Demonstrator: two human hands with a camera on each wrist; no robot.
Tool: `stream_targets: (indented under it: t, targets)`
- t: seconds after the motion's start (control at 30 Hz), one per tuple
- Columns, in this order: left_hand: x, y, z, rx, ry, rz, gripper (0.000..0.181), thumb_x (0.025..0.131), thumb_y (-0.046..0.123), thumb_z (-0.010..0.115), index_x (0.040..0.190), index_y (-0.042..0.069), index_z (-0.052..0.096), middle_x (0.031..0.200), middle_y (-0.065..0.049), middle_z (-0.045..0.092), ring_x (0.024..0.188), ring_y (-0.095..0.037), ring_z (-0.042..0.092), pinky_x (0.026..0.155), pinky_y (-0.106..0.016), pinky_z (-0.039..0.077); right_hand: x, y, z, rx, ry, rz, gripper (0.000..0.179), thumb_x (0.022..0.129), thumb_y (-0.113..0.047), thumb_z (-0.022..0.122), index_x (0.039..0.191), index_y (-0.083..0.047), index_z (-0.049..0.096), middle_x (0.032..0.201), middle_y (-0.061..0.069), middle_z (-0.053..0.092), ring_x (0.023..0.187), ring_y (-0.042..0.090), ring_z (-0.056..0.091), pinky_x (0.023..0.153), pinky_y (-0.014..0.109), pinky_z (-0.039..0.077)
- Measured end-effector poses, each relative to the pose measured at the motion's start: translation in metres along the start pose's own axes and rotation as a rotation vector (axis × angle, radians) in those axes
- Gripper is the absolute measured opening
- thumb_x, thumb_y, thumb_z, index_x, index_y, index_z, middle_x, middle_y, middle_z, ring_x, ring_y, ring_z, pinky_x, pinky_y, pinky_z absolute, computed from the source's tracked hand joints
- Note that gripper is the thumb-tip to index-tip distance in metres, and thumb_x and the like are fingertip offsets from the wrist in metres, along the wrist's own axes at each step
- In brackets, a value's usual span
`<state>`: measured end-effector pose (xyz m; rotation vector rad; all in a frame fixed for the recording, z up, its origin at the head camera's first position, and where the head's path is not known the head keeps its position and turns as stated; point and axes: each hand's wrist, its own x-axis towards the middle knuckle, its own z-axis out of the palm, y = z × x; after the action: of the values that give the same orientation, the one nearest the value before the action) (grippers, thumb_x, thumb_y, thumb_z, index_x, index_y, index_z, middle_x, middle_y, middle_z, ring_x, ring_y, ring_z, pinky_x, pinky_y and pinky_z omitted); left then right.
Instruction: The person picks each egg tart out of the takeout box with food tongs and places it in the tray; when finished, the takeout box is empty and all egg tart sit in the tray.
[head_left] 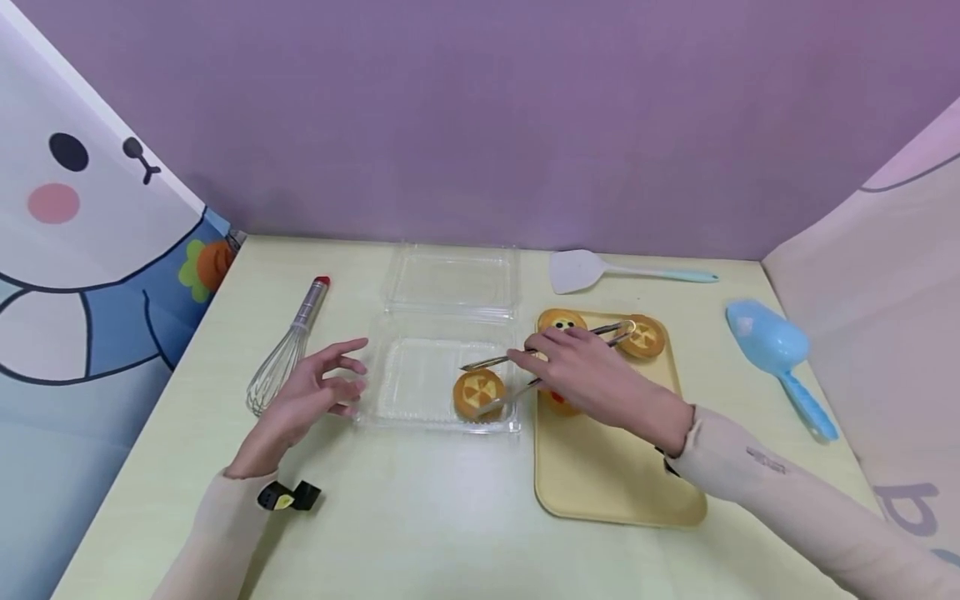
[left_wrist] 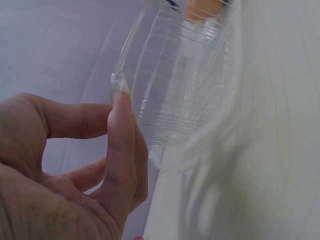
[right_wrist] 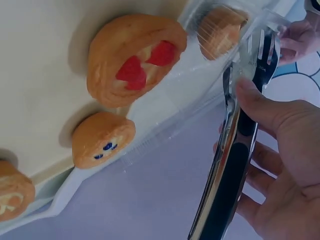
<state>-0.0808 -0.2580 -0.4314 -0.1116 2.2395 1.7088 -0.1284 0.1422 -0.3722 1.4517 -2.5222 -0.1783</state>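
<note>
My right hand (head_left: pixel 581 367) grips a pair of metal food tongs (right_wrist: pixel 232 150) with dark handles. Its thumb lies along one arm in the right wrist view. The tongs' two tips stand apart, either side of a round pastry (head_left: pixel 478 393) with a cream pattern inside the clear plastic container (head_left: pixel 405 392). At the container's left side is my left hand (head_left: pixel 318 387), fingers spread, one fingertip right at the clear rim (left_wrist: pixel 131 45). Beneath the right hand, a tan tray (head_left: pixel 615 475) bears more pastries, including a heart-topped one (right_wrist: pixel 135 62) and one with eyes (right_wrist: pixel 102 140).
The container's lid (head_left: pixel 453 279) lies folded back behind it. A whisk (head_left: pixel 288 350) lies to the left, beside the left hand. A white spatula (head_left: pixel 581 271) lies behind the tray, and a blue scoop (head_left: pixel 772 342) is at the right. A purple backdrop (head_left: pixel 480 125) rises behind the table.
</note>
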Motion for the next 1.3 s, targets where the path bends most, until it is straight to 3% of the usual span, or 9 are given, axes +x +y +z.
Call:
stream_targets:
  t: [0.27, 0.57, 0.8, 1.3]
  targets:
    - [0.000, -0.002, 0.000, -0.011, 0.001, 0.013, 0.073, 0.095, -0.004, 0.063, 0.161, 0.008, 0.036, 0.128, -0.022, 0.052, 0.082, -0.013, 0.065, 0.066, -0.029, 0.063, 0.012, 0.003, 0.012, -0.007, 0.014, 0.043, 0.056, 0.091, -0.029, 0.081, 0.143, -0.017, 0.062, 0.124, 0.006, 0.070, 0.111, 0.025, 0.068, 0.081, 0.039, 0.060]
    - [0.001, -0.001, -0.002, 0.002, 0.003, 0.020, 0.073, 0.095, -0.003, 0.063, 0.162, 0.008, 0.036, 0.130, -0.024, 0.052, 0.081, -0.011, 0.066, 0.066, -0.029, 0.063, 0.013, 0.000, 0.004, 0.030, -0.012, 0.049, 0.068, 0.086, -0.029, 0.086, 0.147, -0.015, 0.058, 0.127, 0.006, 0.066, 0.113, 0.025, 0.064, 0.087, 0.042, 0.058]
    - [0.001, -0.002, -0.001, 0.004, 0.001, 0.014, 0.073, 0.095, -0.004, 0.063, 0.162, 0.009, 0.036, 0.131, -0.026, 0.051, 0.083, -0.011, 0.066, 0.066, -0.029, 0.063, 0.020, -0.005, 0.006, -0.032, -0.021, 0.062, 0.060, 0.090, -0.028, 0.082, 0.144, -0.013, 0.061, 0.120, 0.007, 0.066, 0.106, 0.026, 0.064, 0.079, 0.039, 0.056]
    - [0.000, -0.001, 0.000, -0.013, -0.001, 0.011, 0.073, 0.095, -0.003, 0.064, 0.162, 0.008, 0.036, 0.128, -0.022, 0.052, 0.080, -0.012, 0.064, 0.066, -0.029, 0.063, 0.037, -0.002, 0.012, -0.093, -0.068, 0.075, 0.049, 0.095, -0.022, 0.077, 0.141, -0.013, 0.062, 0.121, 0.008, 0.067, 0.107, 0.025, 0.063, 0.083, 0.037, 0.056]
